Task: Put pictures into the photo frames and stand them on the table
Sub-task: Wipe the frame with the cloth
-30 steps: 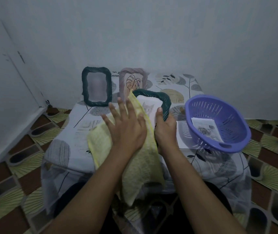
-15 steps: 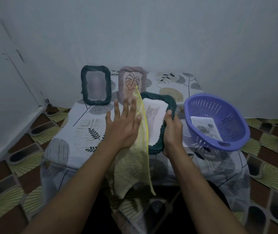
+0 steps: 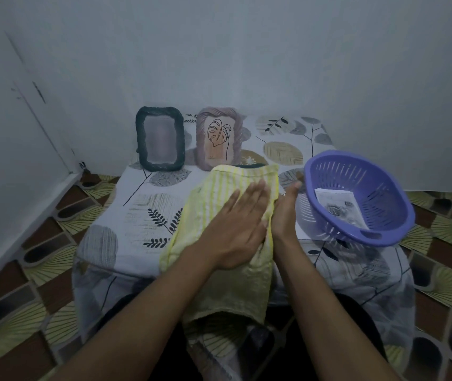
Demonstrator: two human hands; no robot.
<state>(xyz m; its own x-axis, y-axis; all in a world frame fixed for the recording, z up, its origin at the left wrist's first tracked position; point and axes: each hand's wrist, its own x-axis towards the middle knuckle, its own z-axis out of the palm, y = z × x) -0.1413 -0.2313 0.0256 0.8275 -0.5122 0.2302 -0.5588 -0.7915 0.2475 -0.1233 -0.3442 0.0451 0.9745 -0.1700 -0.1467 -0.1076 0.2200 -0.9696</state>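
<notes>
A yellow striped cloth [image 3: 219,188] lies draped over a dark green photo frame [image 3: 249,166] at the middle of the table; only a sliver of the frame's top edge shows. My left hand [image 3: 235,229] presses flat on the cloth with straight fingers. My right hand [image 3: 285,215] holds the covered frame at its right edge, thumb up. At the back stand another dark green frame [image 3: 160,138] with a blurred picture and a pinkish frame [image 3: 218,138] with a leaf drawing. A loose picture [image 3: 340,210] lies in the purple basket [image 3: 356,158].
The low table [image 3: 147,215] wears a leaf-print cover and stands against a grey wall. The purple basket sits at its right edge, close to my right hand. Patterned floor tiles surround the table, and a white wall runs along the left.
The frame had been tipped up with its cat picture showing and the cloth hanging beside it. Now the cloth covers the frame's face and my left hand has swept right across it.
</notes>
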